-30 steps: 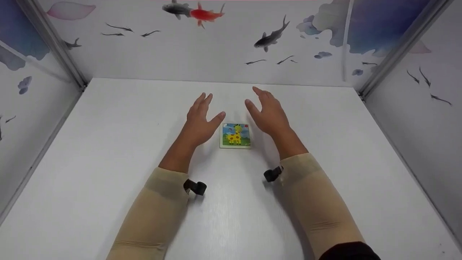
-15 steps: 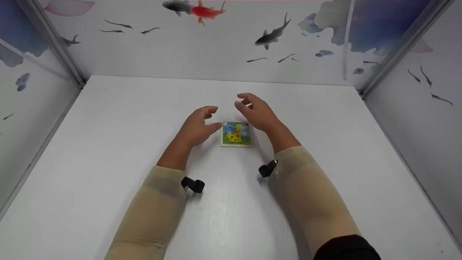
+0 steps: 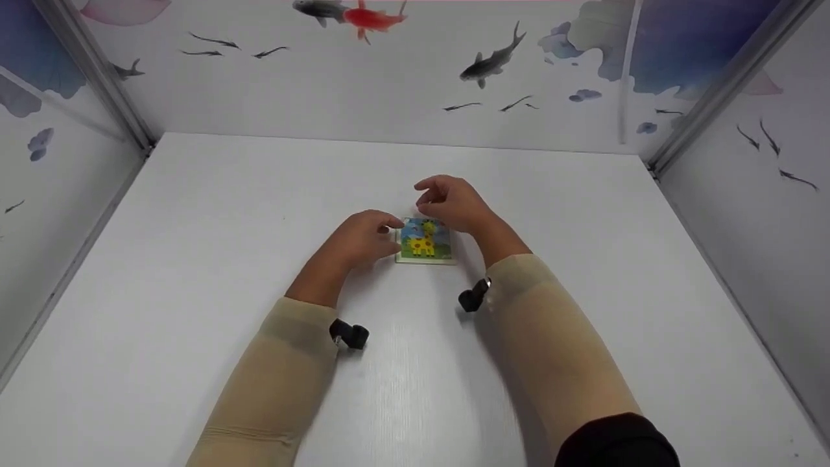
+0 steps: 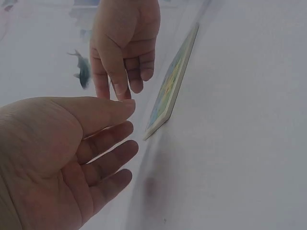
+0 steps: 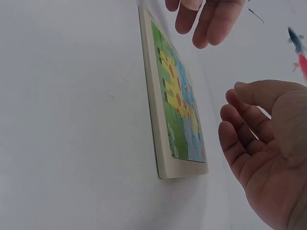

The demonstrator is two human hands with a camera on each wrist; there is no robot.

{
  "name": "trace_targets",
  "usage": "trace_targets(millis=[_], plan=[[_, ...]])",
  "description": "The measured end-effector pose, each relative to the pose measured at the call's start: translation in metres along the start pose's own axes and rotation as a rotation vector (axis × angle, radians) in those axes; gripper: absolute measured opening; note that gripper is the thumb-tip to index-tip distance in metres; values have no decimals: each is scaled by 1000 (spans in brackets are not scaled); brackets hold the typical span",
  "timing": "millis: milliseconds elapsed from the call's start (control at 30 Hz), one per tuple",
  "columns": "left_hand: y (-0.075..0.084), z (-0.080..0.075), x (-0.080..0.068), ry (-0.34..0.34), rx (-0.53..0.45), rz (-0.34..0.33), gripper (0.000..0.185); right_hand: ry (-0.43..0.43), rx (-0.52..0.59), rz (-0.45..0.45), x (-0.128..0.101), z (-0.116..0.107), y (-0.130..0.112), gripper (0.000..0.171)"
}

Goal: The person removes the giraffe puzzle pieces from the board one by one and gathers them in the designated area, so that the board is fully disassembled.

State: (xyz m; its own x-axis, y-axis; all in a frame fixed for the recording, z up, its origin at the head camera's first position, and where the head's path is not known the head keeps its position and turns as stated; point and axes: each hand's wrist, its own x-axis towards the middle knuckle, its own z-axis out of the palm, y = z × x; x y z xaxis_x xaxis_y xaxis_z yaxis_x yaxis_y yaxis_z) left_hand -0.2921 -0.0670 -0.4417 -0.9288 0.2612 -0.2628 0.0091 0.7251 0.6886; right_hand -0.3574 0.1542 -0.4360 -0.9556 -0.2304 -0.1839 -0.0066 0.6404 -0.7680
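A small square picture puzzle (image 3: 426,240) with a yellow giraffe lies flat on the white table, its pale frame (image 5: 165,163) plain in the right wrist view. My left hand (image 3: 363,240) hovers at its left edge, fingers loosely bent and fingertips close to the frame. At the far right corner is my right hand (image 3: 457,202), fingers bent and apart over the puzzle's back edge. In the left wrist view a gap shows between my left hand (image 4: 72,153) and the puzzle (image 4: 172,86). Neither hand holds anything.
The white table (image 3: 194,214) reaches back to a white wall (image 3: 363,91) painted with fish. Side walls with metal corner posts (image 3: 720,91) stand at left and right. A small black camera (image 3: 351,334) sits on the left wrist, another (image 3: 474,296) on the right.
Both hands have come down and inward toward the puzzle, and their fingers have bent from a straighter spread. The puzzle stays in its place on the table.
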Motion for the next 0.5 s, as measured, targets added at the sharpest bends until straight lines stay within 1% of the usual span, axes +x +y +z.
trace_targets(millis=[67,200,267,367,500], plan=[[-2,0,0,-10,42,31,45,-16,19,-15,1,1,2,42],[-6,0,-1,-27,139,129,43,-44,43,-37,2,3,4,39],[-7,0,-2,-38,190,164,43,-53,47,-33,2,4,4,40],[-6,1,-4,-59,251,174,43,-55,38,-25,2,7,3,40],[-7,4,-2,-72,289,159,43,-57,8,-19,3,11,1,37]])
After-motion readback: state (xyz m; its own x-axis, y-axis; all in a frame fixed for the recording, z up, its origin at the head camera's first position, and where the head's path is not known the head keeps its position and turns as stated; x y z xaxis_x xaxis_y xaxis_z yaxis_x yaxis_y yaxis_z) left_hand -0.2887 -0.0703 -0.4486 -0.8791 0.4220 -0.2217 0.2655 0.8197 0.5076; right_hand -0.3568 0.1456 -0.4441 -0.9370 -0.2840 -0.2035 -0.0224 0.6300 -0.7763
